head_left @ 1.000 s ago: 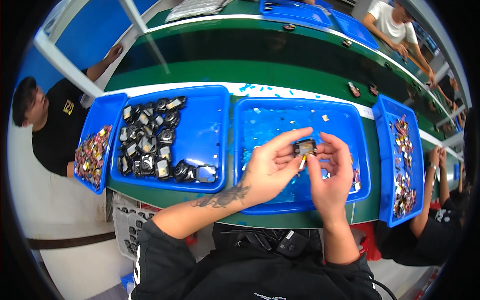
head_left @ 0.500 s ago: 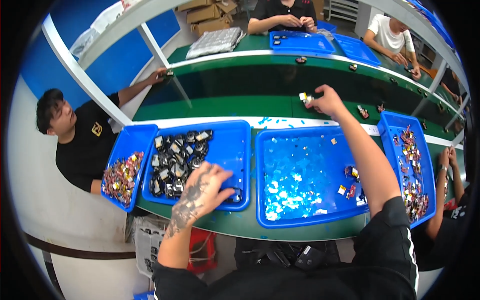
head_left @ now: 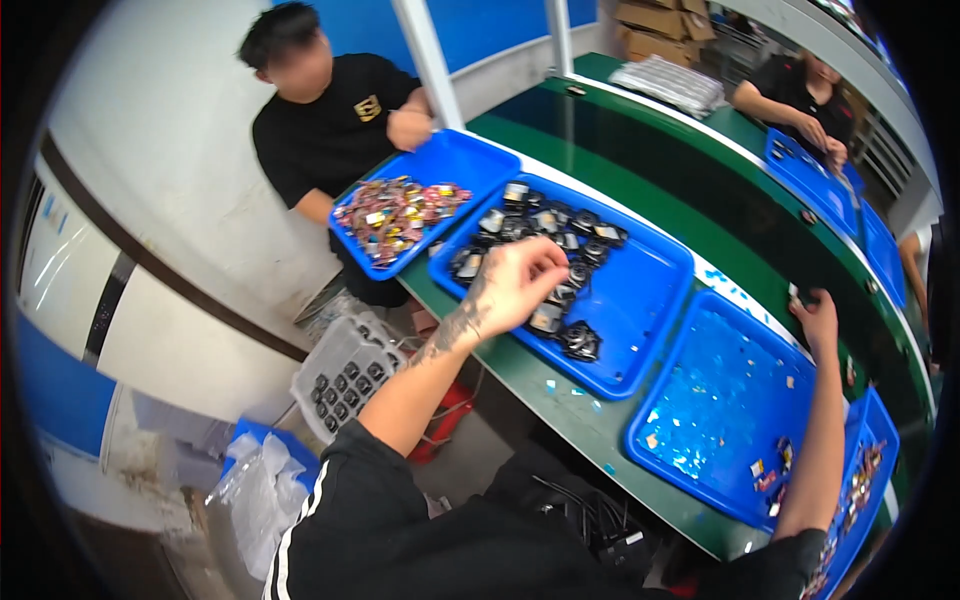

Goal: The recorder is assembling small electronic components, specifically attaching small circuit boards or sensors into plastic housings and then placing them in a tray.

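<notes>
My left hand [head_left: 522, 283], its fingers curled together, is over a blue tray [head_left: 640, 285] part-filled with black, round-bodied parts [head_left: 580, 342]. Whatever those fingers hold, if anything, is hidden. Farther right, my right hand [head_left: 820, 318] reaches over the green conveyor belt [head_left: 690, 205] with a small part showing white [head_left: 795, 291] at its fingertips. Below that arm, another blue tray [head_left: 640, 430] contains scattered bits of shiny blue film [head_left: 700, 400] and a few small reddish parts [head_left: 765, 478].
At the left, a tray of pinkish wired parts [head_left: 400, 215] stands by a co-worker in black [head_left: 335, 125]. A similar tray [head_left: 878, 500] lies beyond my right forearm. Across the belt sits another person [head_left: 800, 105]. A clear bin of black parts [head_left: 345, 375] is below the table edge.
My view has swung left, so the trays appear farther right and tilted. My left hand's fingers, spread before, are now curled. My right hand remains over the belt with the small part.
</notes>
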Tool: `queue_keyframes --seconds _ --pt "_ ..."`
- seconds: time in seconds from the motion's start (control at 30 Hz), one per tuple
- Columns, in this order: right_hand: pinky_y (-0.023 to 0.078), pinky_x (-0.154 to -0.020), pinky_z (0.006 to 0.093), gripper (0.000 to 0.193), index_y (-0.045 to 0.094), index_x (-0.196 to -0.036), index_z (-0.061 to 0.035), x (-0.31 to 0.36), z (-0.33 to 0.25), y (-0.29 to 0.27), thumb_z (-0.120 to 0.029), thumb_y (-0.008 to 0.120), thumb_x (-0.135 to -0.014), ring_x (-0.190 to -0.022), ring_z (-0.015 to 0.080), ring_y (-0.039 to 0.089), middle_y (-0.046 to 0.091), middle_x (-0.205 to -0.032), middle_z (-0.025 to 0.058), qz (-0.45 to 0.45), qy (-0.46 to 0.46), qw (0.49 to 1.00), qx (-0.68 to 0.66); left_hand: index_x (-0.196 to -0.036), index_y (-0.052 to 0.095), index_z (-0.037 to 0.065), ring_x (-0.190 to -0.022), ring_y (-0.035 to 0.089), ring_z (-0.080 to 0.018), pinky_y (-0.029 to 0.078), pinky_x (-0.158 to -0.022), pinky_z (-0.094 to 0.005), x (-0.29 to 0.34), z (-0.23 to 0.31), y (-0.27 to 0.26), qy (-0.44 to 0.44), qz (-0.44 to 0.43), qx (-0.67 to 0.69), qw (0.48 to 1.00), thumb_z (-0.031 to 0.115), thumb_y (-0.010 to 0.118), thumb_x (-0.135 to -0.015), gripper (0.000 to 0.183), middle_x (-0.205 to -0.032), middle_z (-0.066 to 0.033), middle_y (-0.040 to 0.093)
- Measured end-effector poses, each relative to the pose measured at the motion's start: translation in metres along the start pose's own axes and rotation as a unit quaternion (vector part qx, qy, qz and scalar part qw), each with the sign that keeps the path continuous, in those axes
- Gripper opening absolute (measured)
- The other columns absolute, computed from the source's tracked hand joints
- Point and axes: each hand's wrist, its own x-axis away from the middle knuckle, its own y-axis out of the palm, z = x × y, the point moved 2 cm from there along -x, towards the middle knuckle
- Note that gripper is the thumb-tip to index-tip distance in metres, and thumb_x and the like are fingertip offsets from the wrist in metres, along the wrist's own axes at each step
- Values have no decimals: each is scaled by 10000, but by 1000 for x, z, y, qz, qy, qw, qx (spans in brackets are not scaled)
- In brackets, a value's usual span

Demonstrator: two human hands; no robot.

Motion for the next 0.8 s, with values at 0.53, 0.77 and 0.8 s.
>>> queue_keyframes --seconds 0.53,0.77,0.8 --pt "541 -819 457 372 699 -1031 -68 198 -290 19 -354 722 -795 -957 368 647 655 -1015 198 -294 -383 876 -22 -896 656 23 -686 593 -47 477 -645 -209 -5 35 -55 71 177 14 982 12 692 -855 56 -777 5 659" --pt "522 -812 473 376 577 -1053 -24 214 -296 79 -265 733 -810 -979 403 617 603 -1050 206 -269 -396 873 -97 -862 699 11 -734 611 -92 490 -680 -249 -137 222 -60 362 296 -6 884 55 754 -788 102 -775 -33 674" --pt "522 -812 473 376 577 -1053 -24 217 -296 75 -265 733 -810 -979 403 617 603 -1050 206 -264 -402 872 -92 -874 700 1 -740 619 -106 492 -704 -274 -162 242 -62 326 354 -77 873 77 765 -782 136 -785 -50 683"
